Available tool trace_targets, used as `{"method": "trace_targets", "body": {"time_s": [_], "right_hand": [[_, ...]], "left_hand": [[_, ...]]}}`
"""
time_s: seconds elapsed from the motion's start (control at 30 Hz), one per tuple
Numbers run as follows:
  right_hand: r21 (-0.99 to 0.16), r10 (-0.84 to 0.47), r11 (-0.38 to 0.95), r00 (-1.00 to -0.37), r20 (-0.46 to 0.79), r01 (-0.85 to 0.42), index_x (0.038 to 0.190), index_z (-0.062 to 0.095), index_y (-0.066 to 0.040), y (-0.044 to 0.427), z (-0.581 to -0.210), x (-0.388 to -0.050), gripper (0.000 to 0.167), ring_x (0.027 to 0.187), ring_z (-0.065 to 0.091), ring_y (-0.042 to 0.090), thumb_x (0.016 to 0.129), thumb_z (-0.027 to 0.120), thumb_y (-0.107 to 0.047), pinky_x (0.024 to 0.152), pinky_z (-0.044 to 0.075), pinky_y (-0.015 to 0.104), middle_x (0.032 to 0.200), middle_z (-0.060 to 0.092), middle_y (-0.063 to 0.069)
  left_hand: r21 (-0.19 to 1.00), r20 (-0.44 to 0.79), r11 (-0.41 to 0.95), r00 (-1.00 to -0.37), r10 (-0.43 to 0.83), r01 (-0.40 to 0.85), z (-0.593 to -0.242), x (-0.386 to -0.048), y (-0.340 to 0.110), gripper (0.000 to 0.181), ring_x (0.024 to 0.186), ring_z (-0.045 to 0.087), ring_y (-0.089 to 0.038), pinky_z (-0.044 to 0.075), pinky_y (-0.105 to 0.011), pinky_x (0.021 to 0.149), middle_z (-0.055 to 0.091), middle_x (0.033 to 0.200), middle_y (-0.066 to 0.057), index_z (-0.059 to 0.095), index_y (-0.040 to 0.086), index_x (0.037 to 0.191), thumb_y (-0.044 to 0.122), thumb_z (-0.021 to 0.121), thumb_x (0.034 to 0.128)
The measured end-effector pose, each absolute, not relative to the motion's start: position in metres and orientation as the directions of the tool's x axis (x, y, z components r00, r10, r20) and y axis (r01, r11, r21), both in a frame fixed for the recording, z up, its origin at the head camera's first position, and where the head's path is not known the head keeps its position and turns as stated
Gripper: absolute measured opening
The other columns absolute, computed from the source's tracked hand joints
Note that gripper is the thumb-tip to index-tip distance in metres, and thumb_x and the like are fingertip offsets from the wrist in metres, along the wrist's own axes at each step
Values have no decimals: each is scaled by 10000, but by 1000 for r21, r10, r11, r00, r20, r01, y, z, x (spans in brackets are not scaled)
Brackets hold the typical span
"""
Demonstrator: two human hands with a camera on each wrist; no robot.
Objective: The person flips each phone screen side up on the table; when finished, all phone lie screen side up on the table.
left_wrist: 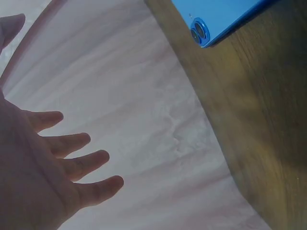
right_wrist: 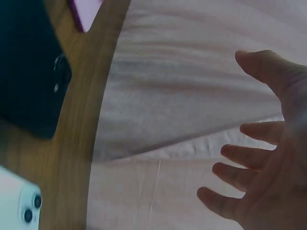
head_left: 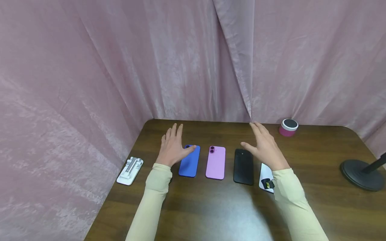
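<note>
My left hand [head_left: 172,147] hovers above the table with fingers spread, near a blue phone [head_left: 188,164]. In the left wrist view that phone's camera corner [left_wrist: 199,31] lies apart from the fingers. My right hand [head_left: 266,147] is likewise raised with straight, spread fingers and holds nothing. Close to it are a black phone [head_left: 243,169] and a white phone [head_left: 264,172], the latter partly hidden by the hand and sleeve. A small black piece [head_left: 267,183] sits on the white phone's lower end. Between the hands lies a pink phone [head_left: 215,164], back up.
Toward the table's left edge is a white phone-shaped item [head_left: 128,175] with a grey bar attached. A pink jar [head_left: 287,127] with a dark-topped white lid stands at the back right. A round black stand base [head_left: 359,175] is at the far right. Pink curtain [head_left: 193,67] hangs behind.
</note>
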State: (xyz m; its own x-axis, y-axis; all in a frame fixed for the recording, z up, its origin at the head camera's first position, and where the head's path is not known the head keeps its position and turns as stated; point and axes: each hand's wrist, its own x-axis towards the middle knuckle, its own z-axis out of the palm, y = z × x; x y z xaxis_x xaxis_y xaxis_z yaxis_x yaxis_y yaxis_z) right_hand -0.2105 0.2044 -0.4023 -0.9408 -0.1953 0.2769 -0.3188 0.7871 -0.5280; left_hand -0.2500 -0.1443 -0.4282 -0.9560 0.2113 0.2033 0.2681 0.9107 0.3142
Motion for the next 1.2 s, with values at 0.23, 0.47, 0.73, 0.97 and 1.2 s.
{"method": "trace_targets", "body": {"time_s": [0.23, 0.47, 0.73, 0.97, 1.2], "right_hand": [[-569, -221, 748, -937, 272, -341, 1557, 296, 26, 183, -403, -223, 851, 1480, 214, 428, 919, 744, -316, 1109, 196, 691, 1606, 260, 254], [-595, -244, 723, -935, 257, -352, 1565, 284, 16, 166, -407, -232, 861, 1480, 230, 403, 923, 741, -332, 1142, 211, 626, 1603, 279, 241], [-644, -258, 701, -950, 173, -308, 1589, 258, -33, 140, -417, -238, 880, 1488, 229, 384, 927, 739, -357, 1147, 244, 591, 1625, 259, 201], [-693, -259, 668, -958, 124, -270, 1588, 274, -57, 114, -430, -242, 864, 1485, 240, 380, 918, 756, -312, 1133, 279, 584, 1621, 267, 199], [-722, -288, 633, -950, 118, -281, 1579, 299, -59, 94, -441, -242, 834, 1476, 262, 383, 921, 752, -300, 1131, 283, 585, 1609, 293, 202]], "left_hand": [[387, 241, 880, -951, 192, 276, -428, -241, -159, 1082, 1451, 280, -404, 267, -638, 1114, 256, 1619, -183, 241, 100, 1597, 622, 744, 793], [438, 295, 851, -940, 170, 291, -430, -235, -170, 1057, 1392, 353, -401, 309, -633, 1086, 332, 1577, -167, 286, 89, 1579, 585, 774, 783], [511, 237, 818, -958, 160, 264, -433, -224, -177, 1069, 1378, 366, -387, 438, -623, 990, 316, 1582, -159, 264, 96, 1582, 520, 821, 774], [547, 155, 809, -975, 156, 216, -440, -208, -175, 1103, 1405, 350, -410, 396, -654, 1015, 304, 1589, -184, 219, 106, 1595, 466, 850, 765], [555, 96, 814, -985, 141, 171, -444, -195, -169, 1103, 1409, 339, -433, 400, -640, 1021, 290, 1587, -218, 197, 83, 1594, 425, 861, 782]]}}
